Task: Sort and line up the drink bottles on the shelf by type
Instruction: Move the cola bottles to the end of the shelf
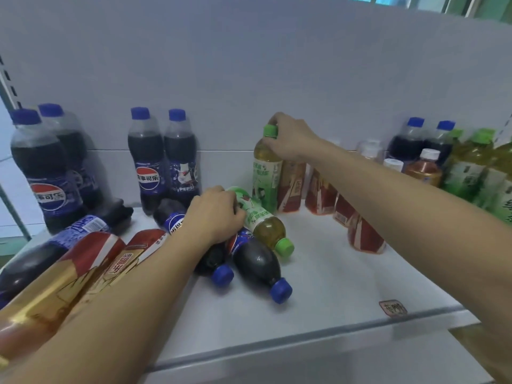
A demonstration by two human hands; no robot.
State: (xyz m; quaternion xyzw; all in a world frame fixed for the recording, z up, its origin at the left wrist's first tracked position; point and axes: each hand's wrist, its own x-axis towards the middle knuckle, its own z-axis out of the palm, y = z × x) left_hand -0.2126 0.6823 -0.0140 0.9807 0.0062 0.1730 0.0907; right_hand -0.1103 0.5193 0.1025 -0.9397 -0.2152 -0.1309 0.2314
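Gripping green tea bottles: right hand (291, 137) at upright bottle (266, 173) neck, left hand (214, 214) around fallen bottle (260, 220); full, heavy, smooth, roll-prone.

A white shelf (327, 286) is loaded with drink bottles. Upright cola bottles (163, 159) are stood along the back wall, and green tea bottles (476, 167) at the right. Two cola bottles (257, 261) and red-labelled bottles (91, 261) are laid on their sides. A small sticker (393, 308) is stuck near the front edge.
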